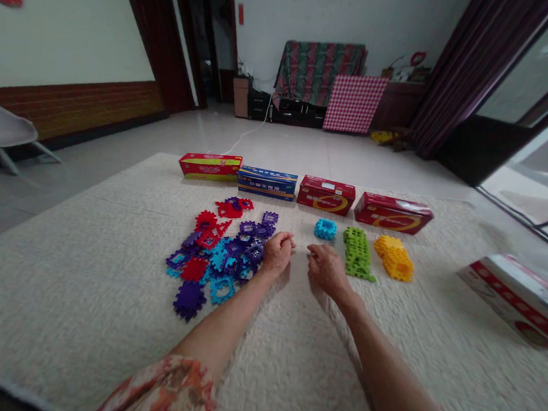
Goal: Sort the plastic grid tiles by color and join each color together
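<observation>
My left hand is closed in a loose curl just right of a heap of interlocking plastic tiles, with nothing visible in its fingers. Dark purple tiles, red tiles and light blue tiles overlap in that heap. Facing it across a small gap, my right hand has loosely bent fingers, slightly parted, and no piece shows in them. Beyond the right hand sits a light blue tile stack. To its right lie a row of green tiles and a yellow tile group.
Along the far side of the cream quilted mat stand a red and yellow-green box, a blue box, a red box and another red box. A white and red carton is at the right.
</observation>
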{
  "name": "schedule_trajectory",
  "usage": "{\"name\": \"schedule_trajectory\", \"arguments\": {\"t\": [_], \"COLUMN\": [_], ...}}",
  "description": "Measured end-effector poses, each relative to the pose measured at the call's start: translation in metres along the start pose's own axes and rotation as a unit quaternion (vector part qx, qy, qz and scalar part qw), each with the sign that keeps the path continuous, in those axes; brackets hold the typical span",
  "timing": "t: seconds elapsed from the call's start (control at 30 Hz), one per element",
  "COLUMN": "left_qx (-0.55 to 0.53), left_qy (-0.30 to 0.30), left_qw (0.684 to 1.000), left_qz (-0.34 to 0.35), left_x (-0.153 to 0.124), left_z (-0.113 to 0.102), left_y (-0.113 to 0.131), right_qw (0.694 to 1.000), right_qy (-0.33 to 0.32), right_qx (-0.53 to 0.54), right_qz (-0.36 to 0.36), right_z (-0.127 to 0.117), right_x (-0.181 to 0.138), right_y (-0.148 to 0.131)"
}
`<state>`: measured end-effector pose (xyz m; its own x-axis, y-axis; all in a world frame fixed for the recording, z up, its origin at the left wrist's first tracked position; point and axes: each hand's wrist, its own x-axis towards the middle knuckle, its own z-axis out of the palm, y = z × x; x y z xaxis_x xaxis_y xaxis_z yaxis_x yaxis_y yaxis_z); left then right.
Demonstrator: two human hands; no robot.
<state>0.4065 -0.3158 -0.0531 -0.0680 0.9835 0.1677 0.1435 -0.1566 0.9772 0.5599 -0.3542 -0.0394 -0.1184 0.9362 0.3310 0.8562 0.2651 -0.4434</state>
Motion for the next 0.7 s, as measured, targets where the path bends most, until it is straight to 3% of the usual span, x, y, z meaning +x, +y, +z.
{"name": "schedule_trajectory", "arguments": {"t": [0.13, 0.23, 0.33, 0.5, 0.7], "left_qx": [0.217, 0.390, 0.514, 0.558, 0.560], "left_qy": [-0.030, -0.069, -0.092, -0.146, -0.141], "left_qw": [0.973, 0.912, 0.850, 0.817, 0.815], "left_qz": [0.078, 0.107, 0.068, -0.006, 0.042], "left_x": [-0.009, -0.016, -0.020, -0.014, -0.006], "left_z": [-0.028, -0.059, -0.089, -0.111, -0.110], "left_y": [0.020, 0.033, 0.037, 0.029, 0.027], "right_qw": [0.999, 0.997, 0.995, 0.994, 0.995], "right_qy": [0.041, 0.070, 0.090, 0.099, 0.091], "right_qx": [0.017, 0.013, 0.013, 0.038, 0.036], "right_qz": [0.025, 0.034, 0.030, 0.012, 0.015], "right_z": [0.011, 0.019, 0.024, 0.024, 0.025], "right_x": [-0.012, -0.017, -0.018, -0.019, -0.020], "right_y": [-0.012, -0.018, -0.018, -0.014, -0.015]}}
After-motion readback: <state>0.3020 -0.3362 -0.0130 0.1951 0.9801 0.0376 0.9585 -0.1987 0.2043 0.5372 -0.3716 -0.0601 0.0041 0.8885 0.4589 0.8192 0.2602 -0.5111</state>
